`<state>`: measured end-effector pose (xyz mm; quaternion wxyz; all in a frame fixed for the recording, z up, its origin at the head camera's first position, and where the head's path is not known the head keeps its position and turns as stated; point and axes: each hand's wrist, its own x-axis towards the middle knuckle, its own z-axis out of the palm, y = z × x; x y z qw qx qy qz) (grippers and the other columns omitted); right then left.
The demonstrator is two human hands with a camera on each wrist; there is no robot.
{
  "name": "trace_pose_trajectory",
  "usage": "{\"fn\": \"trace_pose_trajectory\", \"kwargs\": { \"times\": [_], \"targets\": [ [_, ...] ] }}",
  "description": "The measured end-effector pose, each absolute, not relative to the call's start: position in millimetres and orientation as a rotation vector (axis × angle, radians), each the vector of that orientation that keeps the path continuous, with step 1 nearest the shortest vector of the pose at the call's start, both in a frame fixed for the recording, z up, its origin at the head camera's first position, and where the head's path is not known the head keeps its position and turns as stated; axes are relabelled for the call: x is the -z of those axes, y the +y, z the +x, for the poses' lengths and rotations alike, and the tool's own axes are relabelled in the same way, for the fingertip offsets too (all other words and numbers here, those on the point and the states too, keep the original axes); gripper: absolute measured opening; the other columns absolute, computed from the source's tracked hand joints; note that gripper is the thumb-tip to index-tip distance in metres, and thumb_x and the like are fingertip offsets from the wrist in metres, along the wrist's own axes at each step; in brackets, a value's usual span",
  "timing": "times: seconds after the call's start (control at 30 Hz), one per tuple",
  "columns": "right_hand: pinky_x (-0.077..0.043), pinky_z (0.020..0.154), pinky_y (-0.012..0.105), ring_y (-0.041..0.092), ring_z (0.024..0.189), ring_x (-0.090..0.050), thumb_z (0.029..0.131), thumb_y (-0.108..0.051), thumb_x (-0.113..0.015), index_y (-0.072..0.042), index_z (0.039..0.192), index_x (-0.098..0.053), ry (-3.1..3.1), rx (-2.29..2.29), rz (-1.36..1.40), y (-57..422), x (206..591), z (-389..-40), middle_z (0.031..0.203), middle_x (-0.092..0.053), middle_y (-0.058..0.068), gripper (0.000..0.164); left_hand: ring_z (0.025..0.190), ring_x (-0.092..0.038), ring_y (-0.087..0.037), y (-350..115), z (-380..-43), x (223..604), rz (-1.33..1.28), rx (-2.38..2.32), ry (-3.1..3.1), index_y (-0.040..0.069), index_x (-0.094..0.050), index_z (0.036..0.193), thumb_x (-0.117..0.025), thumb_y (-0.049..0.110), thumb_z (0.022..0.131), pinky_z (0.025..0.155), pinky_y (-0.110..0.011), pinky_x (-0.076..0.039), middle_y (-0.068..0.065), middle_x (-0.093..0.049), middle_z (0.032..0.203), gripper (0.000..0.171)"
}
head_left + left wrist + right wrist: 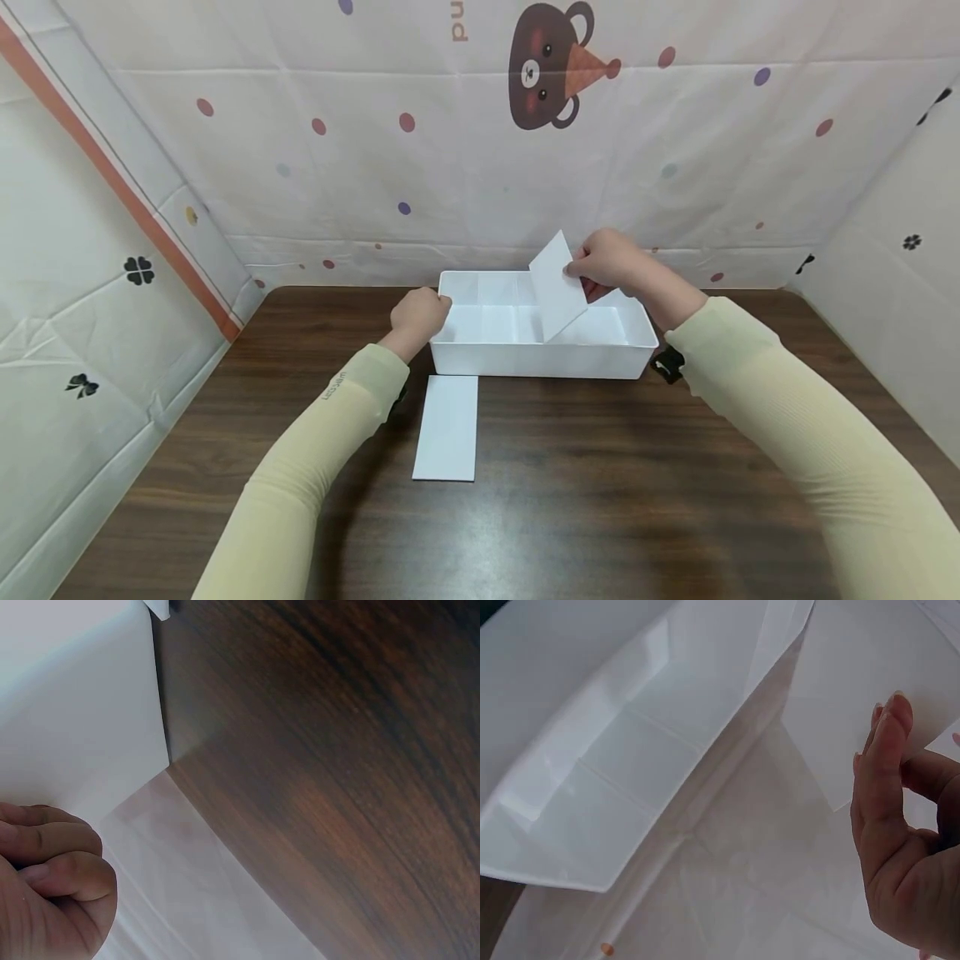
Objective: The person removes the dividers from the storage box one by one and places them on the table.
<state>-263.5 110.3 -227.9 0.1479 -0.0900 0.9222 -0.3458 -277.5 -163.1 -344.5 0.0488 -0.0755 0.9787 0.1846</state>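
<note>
A long white box (547,360) stands on the table, with low ridges marking off sections inside. My left hand (420,314) grips its left end at the rim; in the left wrist view the curled fingers (71,874) lie against the end wall. Between the thumb and fingers of my right hand (611,265) is a white divider panel (555,283), pinched by one edge. It stands tilted over the middle of the box, its lower corner dipping inside the front rim. Another white panel (447,427) lies flat on the table, just in front of the box's left end.
Dark wooden tabletop (570,483) spreads in front of the box. Close behind it rises a pale printed cloth (480,183) with dots and a bear, and similar cloth hangs at both sides.
</note>
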Motion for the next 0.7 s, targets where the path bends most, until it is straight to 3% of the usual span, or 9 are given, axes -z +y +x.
{"fn": "trace_pose_trajectory", "kwargs": {
  "times": [0.17, 0.7],
  "targets": [
    [-0.060, 0.061, 0.025, 0.007, 0.057, -0.066, 0.102, -0.011, -0.057, 0.010, 0.102, -0.063, 2.525, 1.079, -0.257, 108, 233, -255, 0.069, -0.067, 0.001, 0.021, 0.054, -0.042, -0.014, -163, -278, 345, -0.230, -0.575, 2.976, 0.015, -0.046, 0.060, -0.037, 0.030, 0.107, 0.047, -0.026, -0.033, 0.001, -0.044, 0.057, 0.050],
    [-0.060, 0.064, 0.025, 0.007, 0.061, -0.063, 0.102, -0.012, -0.058, 0.004, 0.099, -0.054, 2.330, 1.121, -0.324, 102, 264, -210, 0.072, -0.064, 0.001, 0.017, 0.053, -0.041, -0.014, -164, -275, 343, -0.224, -0.582, 2.980, 0.015, -0.046, 0.060, -0.036, 0.030, 0.107, 0.047, -0.026, -0.032, 0.001, -0.043, 0.057, 0.050]
  ]
}}
